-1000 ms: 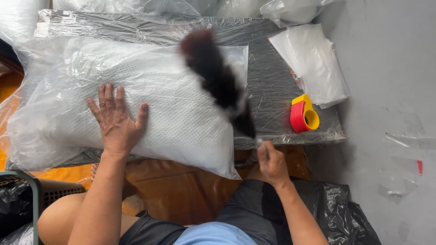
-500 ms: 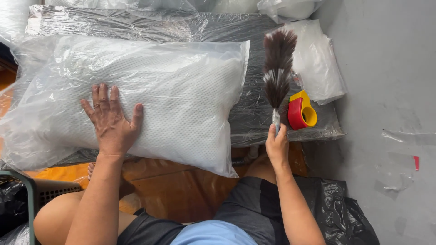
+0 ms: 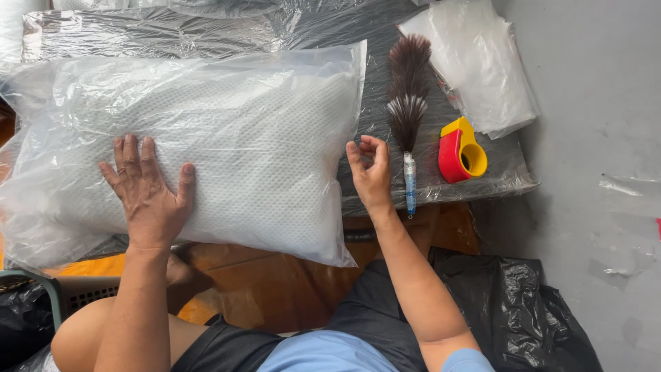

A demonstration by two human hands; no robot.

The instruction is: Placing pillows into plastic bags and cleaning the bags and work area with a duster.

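The fingers (image 3: 138, 155) of the left hand (image 3: 148, 196) are spread wide and lie flat on the white, textured pillow in its clear plastic bag (image 3: 227, 145), pressing it down near its lower left part. The fingers of the right hand (image 3: 372, 172) are loosely curled and hold nothing; this hand hovers just beside the right edge of the bag, and very near the pale blue handle of the feather duster with dark brown plumes (image 3: 407, 117).

The pillow lies across a low table wrapped in clear plastic film (image 3: 206, 31), with its long side from left to right, and its lower edge hangs a little over the front of the table. It is already fully inside the bag. The open end of the bag seems to be on the right side, where loose plastic reaches past the pillow, and I see no tape or fold that closes it, so I judge that the closing is not done.

The duster lies on the table, apart from the hand, with plumes pointing away from the person. To its right stands a red and yellow tape dispenser (image 3: 461, 151), untouched. Behind that lies a stack of folded clear plastic bags (image 3: 482, 69). On the grey floor (image 3: 592, 138) there is a black plastic sack (image 3: 537, 310) beside the person's knee.
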